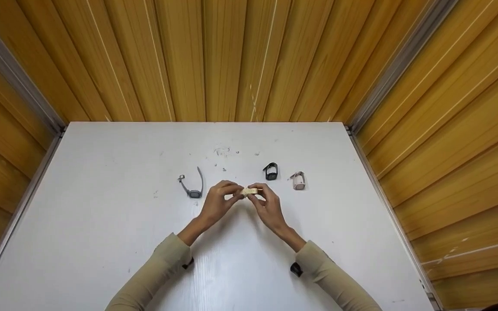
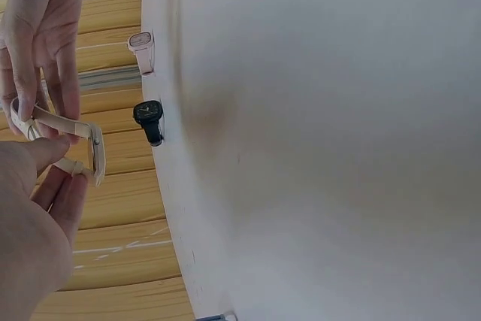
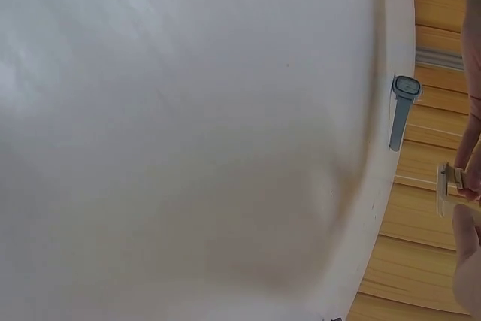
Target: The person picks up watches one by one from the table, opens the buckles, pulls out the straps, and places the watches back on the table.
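Observation:
Raised over the white table (image 1: 102, 194), a cream wristwatch (image 1: 251, 191) is held between both hands. In the left wrist view, the strap of this cream watch (image 2: 68, 125) forms a loop, with the case at one end. My left hand (image 1: 217, 202) pinches the strap close to the case with thumb and fingers. The right hand (image 1: 269, 208) grips the strap's far part; its fingertips partly hide the strap ends. Seen from the right wrist, the cream watch (image 3: 442, 189) shows its case edge-on beside the fingers.
A grey watch (image 1: 195, 194) lies with its strap undone left of the hands. Beyond the right hand stand a black watch (image 1: 271, 176) and a pink watch (image 1: 299, 186), straps looped. Dark marks (image 1: 222, 151) spot the tabletop; wood-panel walls (image 1: 223, 60) surround it.

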`<state>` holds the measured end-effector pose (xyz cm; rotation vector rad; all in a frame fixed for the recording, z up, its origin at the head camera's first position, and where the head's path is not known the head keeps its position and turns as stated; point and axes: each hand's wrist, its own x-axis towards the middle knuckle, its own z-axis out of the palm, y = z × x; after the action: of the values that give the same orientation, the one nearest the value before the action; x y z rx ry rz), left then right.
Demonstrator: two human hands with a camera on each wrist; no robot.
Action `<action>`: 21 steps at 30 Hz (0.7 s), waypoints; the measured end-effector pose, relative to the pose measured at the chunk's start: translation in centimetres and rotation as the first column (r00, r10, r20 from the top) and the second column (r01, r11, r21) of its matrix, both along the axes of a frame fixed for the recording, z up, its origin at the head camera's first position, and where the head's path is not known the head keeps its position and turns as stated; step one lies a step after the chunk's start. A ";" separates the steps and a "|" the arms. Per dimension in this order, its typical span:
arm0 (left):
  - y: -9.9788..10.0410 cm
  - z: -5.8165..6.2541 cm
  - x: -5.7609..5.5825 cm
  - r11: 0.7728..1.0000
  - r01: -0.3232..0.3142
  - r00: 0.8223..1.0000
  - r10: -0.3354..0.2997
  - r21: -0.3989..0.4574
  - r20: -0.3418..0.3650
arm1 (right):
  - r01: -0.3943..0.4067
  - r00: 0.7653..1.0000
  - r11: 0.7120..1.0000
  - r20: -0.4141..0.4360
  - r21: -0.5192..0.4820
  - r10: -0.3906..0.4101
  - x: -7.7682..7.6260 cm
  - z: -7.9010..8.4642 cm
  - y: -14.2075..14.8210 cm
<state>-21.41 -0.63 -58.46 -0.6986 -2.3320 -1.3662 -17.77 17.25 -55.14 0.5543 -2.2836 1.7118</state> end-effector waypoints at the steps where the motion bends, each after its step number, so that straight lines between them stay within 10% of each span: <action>1: 0.0 0.0 0.0 1.000 0.009 1.000 -0.009 0.011 0.004 | 0.004 1.000 1.000 0.001 -0.001 -0.004 0.0 -0.1 -0.1; 21: 0.2 0.1 0.6 0.985 0.052 0.990 -0.072 0.163 0.119 | 0.061 0.979 0.960 0.202 -0.274 -0.004 -1.6 -2.3 0.9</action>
<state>-20.85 -0.45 -58.41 -0.6606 -2.2782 -1.6470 -19.41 18.13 -57.46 0.2962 -2.1047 2.1099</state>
